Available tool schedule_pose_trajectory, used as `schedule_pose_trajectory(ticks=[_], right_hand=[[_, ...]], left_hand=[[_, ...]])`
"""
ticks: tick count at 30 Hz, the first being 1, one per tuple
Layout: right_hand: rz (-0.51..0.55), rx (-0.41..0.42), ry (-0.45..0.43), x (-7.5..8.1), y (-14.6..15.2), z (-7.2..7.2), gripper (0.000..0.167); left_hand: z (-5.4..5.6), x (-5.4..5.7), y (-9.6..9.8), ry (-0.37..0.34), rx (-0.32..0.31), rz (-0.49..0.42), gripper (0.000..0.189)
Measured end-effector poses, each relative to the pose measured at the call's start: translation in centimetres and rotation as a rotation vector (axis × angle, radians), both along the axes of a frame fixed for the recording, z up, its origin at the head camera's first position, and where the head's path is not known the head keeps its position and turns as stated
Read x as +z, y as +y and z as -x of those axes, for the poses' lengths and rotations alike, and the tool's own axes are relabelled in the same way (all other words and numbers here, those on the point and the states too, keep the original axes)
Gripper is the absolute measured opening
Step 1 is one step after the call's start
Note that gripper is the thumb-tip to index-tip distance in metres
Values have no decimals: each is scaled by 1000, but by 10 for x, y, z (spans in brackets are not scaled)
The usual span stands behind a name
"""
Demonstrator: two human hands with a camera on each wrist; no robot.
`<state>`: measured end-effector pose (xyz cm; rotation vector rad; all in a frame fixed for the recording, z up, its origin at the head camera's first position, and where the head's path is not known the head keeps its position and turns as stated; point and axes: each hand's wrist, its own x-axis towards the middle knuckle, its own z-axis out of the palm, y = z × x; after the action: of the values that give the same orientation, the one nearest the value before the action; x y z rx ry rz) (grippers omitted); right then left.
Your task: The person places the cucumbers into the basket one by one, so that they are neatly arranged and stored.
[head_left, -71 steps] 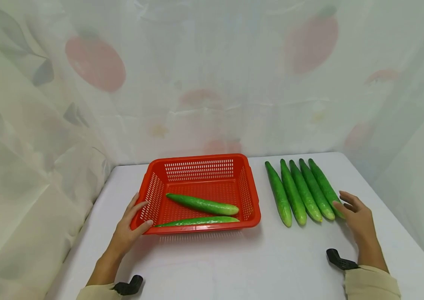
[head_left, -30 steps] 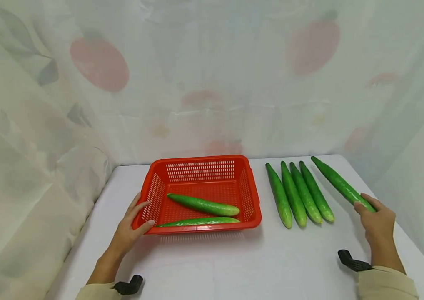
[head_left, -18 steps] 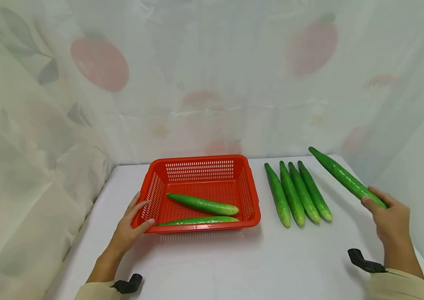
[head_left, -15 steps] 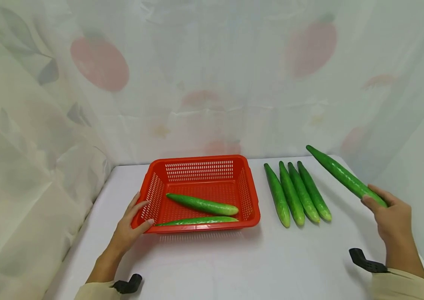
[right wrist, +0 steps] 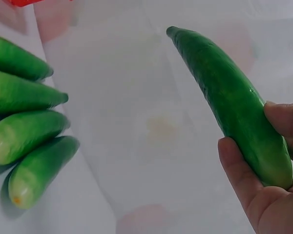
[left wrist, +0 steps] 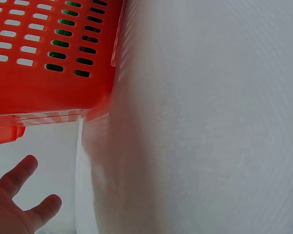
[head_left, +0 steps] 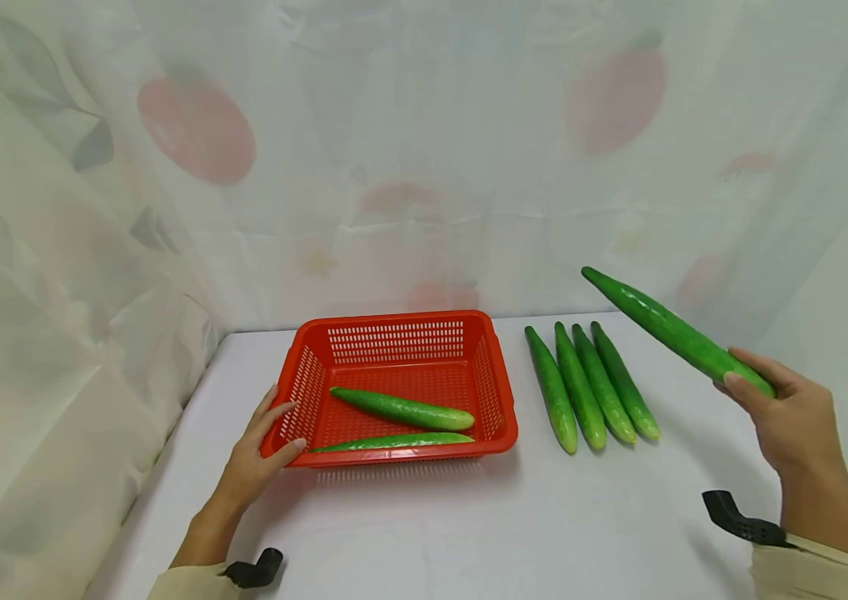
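My right hand (head_left: 799, 417) grips a long green cucumber (head_left: 667, 327) by its pale lower end. The cucumber is up off the table, its dark tip slanting up and to the left; the right wrist view shows thumb and fingers around its thick end. My left hand (head_left: 247, 462) holds the left front corner of a red slotted basket (head_left: 394, 455), thumb and a finger over the rim. Two other fingers stick out free below the rim in the left wrist view. Inside the basket lie two cucumbers, one across the middle (head_left: 401, 409) and one partly hidden behind the front wall (head_left: 394, 442).
Several more cucumbers (head_left: 579, 385) lie side by side on the white table (head_left: 581, 517), right of the basket. Behind the table hangs a pale curtain (head_left: 409, 125) with fruit prints, and similar cloth closes off both sides.
My right hand has taken the rightmost cucumber from the row, drawn it right and lifted it. Its tip has since swung up and left. My left hand stays at the basket corner.
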<state>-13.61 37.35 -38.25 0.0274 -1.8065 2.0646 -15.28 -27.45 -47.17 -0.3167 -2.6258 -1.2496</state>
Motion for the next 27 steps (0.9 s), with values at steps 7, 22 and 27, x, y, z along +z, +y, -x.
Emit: schedule_pose_trajectory(ticks=[7, 22, 27], right_hand=[[-13, 25, 91, 11, -13, -1, 39], [18, 184, 267, 34, -36, -10, 37], [1, 236, 302, 43, -45, -13, 36]], left_hand=[[1, -2, -1, 7, -4, -7, 56], [1, -3, -1, 8, -3, -4, 56], [1, -2, -1, 0, 6, 5, 56]])
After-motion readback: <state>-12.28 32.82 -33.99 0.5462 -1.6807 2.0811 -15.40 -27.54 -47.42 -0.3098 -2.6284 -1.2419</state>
